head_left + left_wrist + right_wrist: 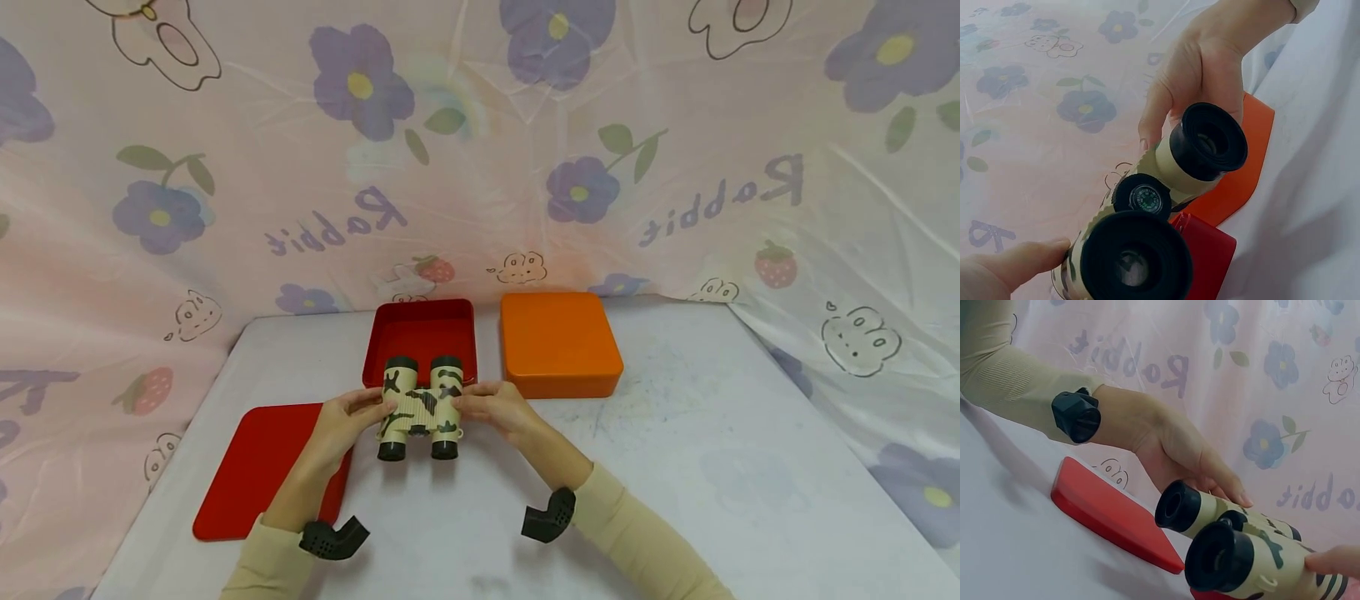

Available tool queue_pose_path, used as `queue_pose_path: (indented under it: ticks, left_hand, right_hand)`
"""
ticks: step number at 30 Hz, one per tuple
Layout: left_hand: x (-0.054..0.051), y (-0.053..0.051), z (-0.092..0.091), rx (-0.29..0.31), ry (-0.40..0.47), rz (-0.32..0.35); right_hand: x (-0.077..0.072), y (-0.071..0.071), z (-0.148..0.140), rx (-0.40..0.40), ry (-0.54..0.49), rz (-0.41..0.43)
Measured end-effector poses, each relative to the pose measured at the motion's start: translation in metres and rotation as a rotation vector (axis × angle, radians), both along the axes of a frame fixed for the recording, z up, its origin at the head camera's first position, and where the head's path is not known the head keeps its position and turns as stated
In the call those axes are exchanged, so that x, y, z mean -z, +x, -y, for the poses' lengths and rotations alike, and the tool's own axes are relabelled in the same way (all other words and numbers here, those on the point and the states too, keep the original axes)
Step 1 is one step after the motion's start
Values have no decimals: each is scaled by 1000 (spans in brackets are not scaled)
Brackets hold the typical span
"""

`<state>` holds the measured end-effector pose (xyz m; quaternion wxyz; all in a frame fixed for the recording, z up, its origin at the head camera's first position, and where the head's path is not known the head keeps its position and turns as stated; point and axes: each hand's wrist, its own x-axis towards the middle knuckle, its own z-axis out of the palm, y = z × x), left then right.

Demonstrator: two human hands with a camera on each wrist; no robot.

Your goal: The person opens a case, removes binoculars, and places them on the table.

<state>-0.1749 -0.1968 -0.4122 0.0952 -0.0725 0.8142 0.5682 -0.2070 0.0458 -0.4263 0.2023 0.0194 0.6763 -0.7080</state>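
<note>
Both hands hold a pair of camouflage binoculars above the table, one hand on each barrel. The left hand grips the left barrel, its thumb on top. On the other barrel, the right hand pinches with thumb and fingers. Black eyepieces point toward the person, and a small compass sits between them. Just beyond is an open red box, its near rim partly hidden behind the binoculars. In the right wrist view the left hand curls round the far barrel.
A red lid lies flat at the left, partly under the left forearm. Right of the red box stands an orange box with its top covered. A patterned curtain hangs behind the white table.
</note>
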Motion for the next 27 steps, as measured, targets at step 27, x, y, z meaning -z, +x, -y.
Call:
queue_pose_path:
  ticks: [27]
  left_hand:
    - [6,6,7,49,-72,10]
  right_hand:
    - [0,12,-1,-65,32,3]
